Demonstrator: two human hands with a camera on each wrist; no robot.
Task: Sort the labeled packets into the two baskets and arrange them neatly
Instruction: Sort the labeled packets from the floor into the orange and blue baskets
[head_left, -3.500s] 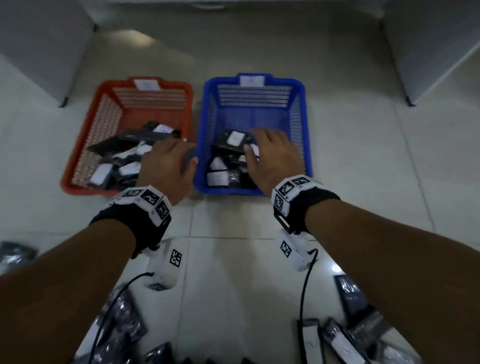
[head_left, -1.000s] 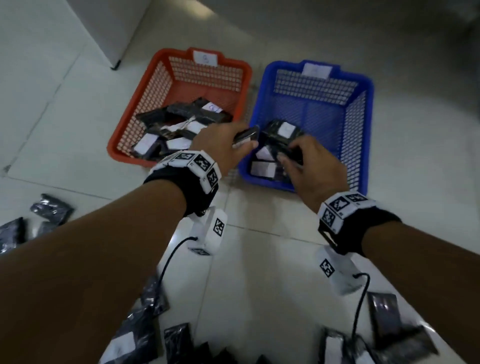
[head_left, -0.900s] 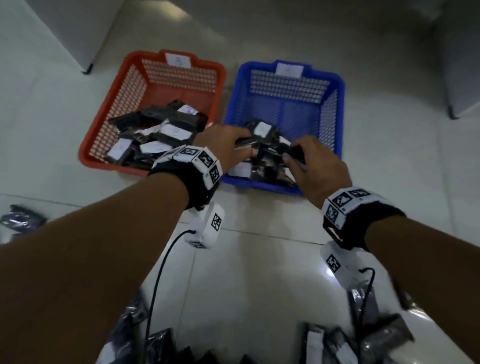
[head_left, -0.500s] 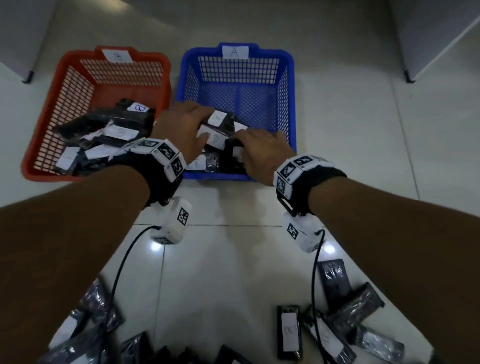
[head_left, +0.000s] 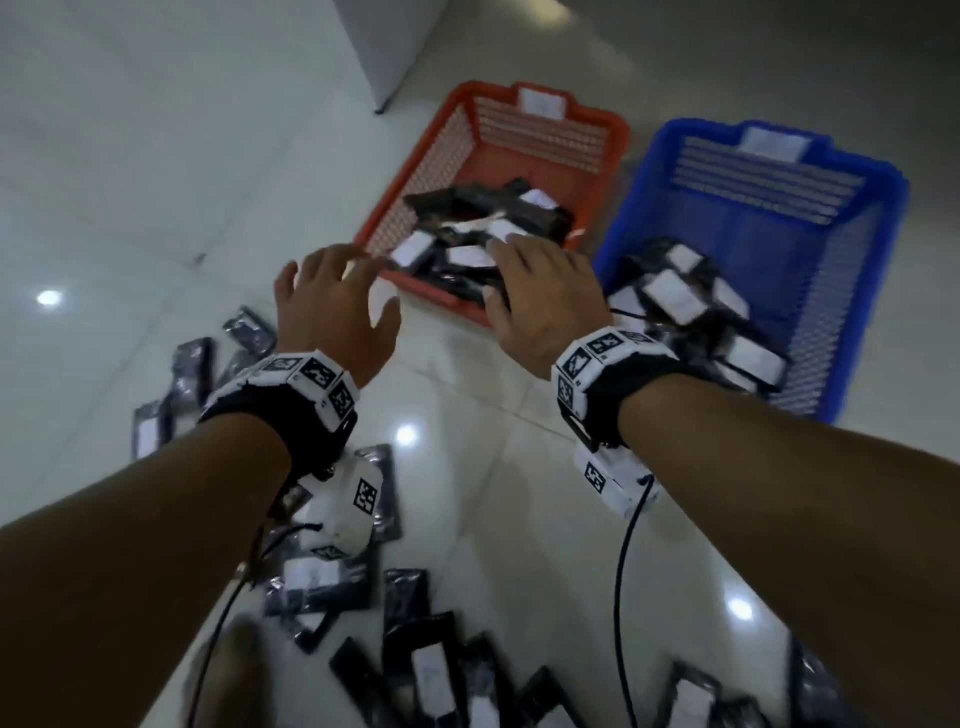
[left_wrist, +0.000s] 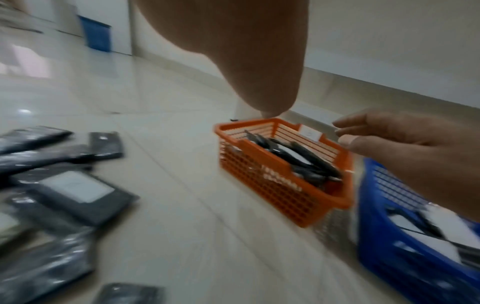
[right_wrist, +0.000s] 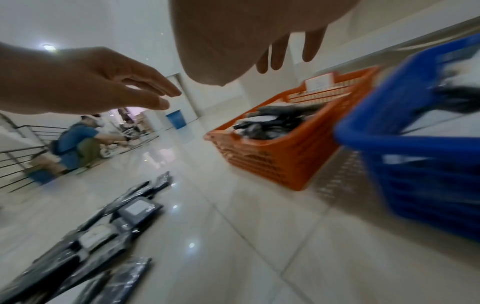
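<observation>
Head view shows both hands raised over a pale tiled floor (head_left: 519, 545), each with its grip released and nothing in it. The left hand (head_left: 335, 306) hangs with fingers spread and straight, just short of the near left corner of the orange basket (head_left: 415, 171), above bare floor. The right hand (head_left: 545, 296) lies palm down over the near rim of that basket, its fingertips (head_left: 501, 244) reaching above the packets inside; whether they touch them cannot be told.

The orange basket holds a loose heap of dark packets with white labels (head_left: 483, 228), lying at mixed angles. Just beside it to the right stands the blue basket (head_left: 872, 291), holding its own pile of labeled packets (head_left: 691, 301) gathered toward the near end. Each basket carries a white paper tag on its far wall; the writing is too blurred to read.

More unsorted packets (head_left: 415, 660) are scattered on the floor close to the person, below and between the forearms, and a further cluster (head_left: 197, 374) lies to the left beyond the left wrist.

The left wrist view, blurred, shows the orange basket (left_wrist: 280, 176) ahead and packets on the floor at left. In the right wrist view a seated person (right_wrist: 78, 144) is seen far off by a railing.
</observation>
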